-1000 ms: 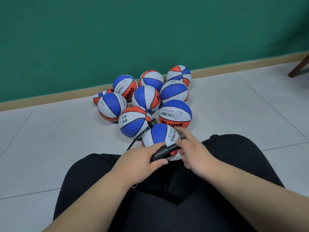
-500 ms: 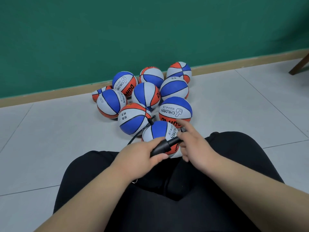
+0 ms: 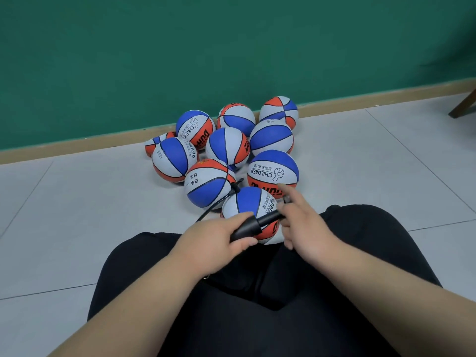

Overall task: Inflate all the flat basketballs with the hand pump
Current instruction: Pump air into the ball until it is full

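Head camera view, looking down at a person in black trousers (image 3: pixel 257 305) seated on a pale tiled floor (image 3: pixel 77 228). The left hand (image 3: pixel 213 243) has its fingers wrapped round the barrel of a black hand pump (image 3: pixel 253 224). The right hand (image 3: pixel 306 228), slightly blurred, grasps the pump's handle end, forefinger pointing out. A thin black hose (image 3: pixel 219 204) curves up between the closest balls. The nearest basketball (image 3: pixel 247 202) sits on the floor just beyond the knees, under the pump. More blue, white and orange basketballs (image 3: pixel 228 146) cluster behind it, back to the green wall (image 3: pixel 231 47)
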